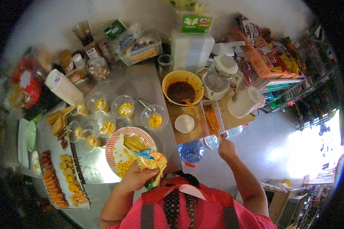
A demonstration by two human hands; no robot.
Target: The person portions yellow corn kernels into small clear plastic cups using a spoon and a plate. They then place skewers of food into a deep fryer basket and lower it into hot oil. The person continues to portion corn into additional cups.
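My left hand (139,176) grips a yellow plastic food bag (150,157) above a red-striped plate (111,143) with corn kernels (123,167) on it. My right hand (227,146) holds the thin handle of a utensil whose other end lies in a clear rectangular container (205,123) of orange-red seasoning (212,118). Beyond the plate stand several clear plastic cups, among them one with only corn seen in it (154,117) and one with corn under a white topping (123,106). A white round lid or bowl (184,123) sits left of the seasoning container.
A yellow bowl of dark sauce (182,88) with a spoon, a glass kettle (220,75) and a white jug (243,103) stand behind. A tray of skewered food (66,183) lies at left. Large water bottles (190,151) stand below the counter edge. An orange basket (255,61) holds packets.
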